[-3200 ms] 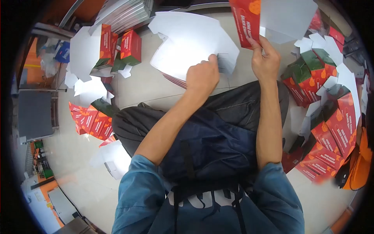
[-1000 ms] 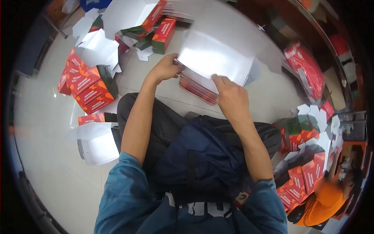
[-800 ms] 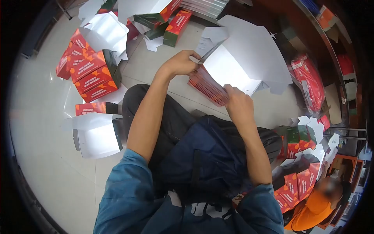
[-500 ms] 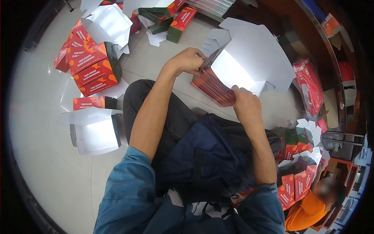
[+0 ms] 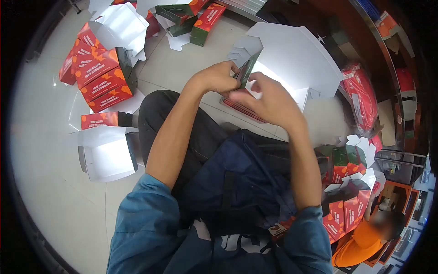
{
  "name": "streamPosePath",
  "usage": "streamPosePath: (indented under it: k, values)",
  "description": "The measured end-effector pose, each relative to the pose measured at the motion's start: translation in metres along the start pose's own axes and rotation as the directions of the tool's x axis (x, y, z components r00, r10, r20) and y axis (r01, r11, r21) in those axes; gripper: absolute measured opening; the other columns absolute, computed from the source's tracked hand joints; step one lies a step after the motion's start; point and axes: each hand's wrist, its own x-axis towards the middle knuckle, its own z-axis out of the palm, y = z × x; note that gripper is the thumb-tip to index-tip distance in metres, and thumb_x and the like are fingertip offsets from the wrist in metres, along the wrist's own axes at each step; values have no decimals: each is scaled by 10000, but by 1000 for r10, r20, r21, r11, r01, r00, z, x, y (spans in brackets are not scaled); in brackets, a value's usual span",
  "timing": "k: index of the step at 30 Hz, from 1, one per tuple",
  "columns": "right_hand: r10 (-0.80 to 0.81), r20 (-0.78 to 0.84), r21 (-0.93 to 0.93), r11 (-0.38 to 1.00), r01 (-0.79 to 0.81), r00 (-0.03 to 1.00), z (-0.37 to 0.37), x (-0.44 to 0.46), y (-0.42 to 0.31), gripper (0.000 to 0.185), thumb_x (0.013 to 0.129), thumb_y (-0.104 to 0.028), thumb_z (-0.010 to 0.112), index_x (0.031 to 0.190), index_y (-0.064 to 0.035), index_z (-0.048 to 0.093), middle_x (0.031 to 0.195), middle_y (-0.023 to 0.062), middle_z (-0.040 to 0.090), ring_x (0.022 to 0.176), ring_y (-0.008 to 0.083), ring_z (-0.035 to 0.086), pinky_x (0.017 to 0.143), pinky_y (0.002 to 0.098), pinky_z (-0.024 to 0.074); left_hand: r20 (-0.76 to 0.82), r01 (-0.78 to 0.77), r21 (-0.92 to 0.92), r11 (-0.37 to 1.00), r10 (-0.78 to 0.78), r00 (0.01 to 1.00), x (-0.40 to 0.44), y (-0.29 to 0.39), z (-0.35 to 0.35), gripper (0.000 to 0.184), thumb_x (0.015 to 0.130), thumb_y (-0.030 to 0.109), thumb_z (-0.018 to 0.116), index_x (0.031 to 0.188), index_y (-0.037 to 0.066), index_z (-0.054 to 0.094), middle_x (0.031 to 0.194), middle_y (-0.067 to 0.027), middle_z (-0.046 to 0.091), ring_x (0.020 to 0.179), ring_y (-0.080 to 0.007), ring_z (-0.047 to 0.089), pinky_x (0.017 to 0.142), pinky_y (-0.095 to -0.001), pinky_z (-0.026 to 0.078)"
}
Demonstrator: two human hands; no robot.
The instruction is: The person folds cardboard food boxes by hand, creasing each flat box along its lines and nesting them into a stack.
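Observation:
In front of my crossed legs, a stack of flat cartons [image 5: 301, 52] lies on the floor, white inside, with red edges toward me. My left hand [image 5: 220, 77] is closed on the near left corner of the top carton, where a green side panel stands raised. My right hand [image 5: 269, 98] is at the same corner, its fingers curled close to my left hand over the red front panel; its fingertips are partly hidden at the panel.
Folded red boxes [image 5: 102, 82] are piled at the left, beside an open white box [image 5: 109, 155]. More red boxes [image 5: 349, 212] stand at the right, near a person in orange [image 5: 360, 244]. A red plastic-wrapped bundle [image 5: 360, 100] lies at the upper right.
My right hand has moved left from the carton's near right corner to my left hand. The green side panel has been raised. Earlier, my right hand held up a red and white carton.

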Motion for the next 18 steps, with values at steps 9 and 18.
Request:
streamPosePath:
  k: [9, 18]
  values:
    - [49, 31, -159, 986, -44, 998, 38, 10, 6, 593, 936, -549, 540, 922, 41, 592, 842, 236, 659, 820, 414, 640, 748, 466, 483, -48, 30, 12, 999, -29, 998, -1, -2, 1, 654, 738, 140, 654, 1302, -113, 440, 865, -205, 672, 696, -223, 697, 621, -309, 560]
    - [482, 15, 508, 751, -422, 876, 6, 58, 35, 689, 899, -623, 545, 971, 52, 662, 781, 152, 676, 726, 202, 673, 650, 325, 547, 70, 37, 125, 991, -46, 997, -1, 8, -3, 613, 734, 183, 621, 1278, -70, 491, 919, -199, 677, 842, -271, 693, 728, -356, 545]
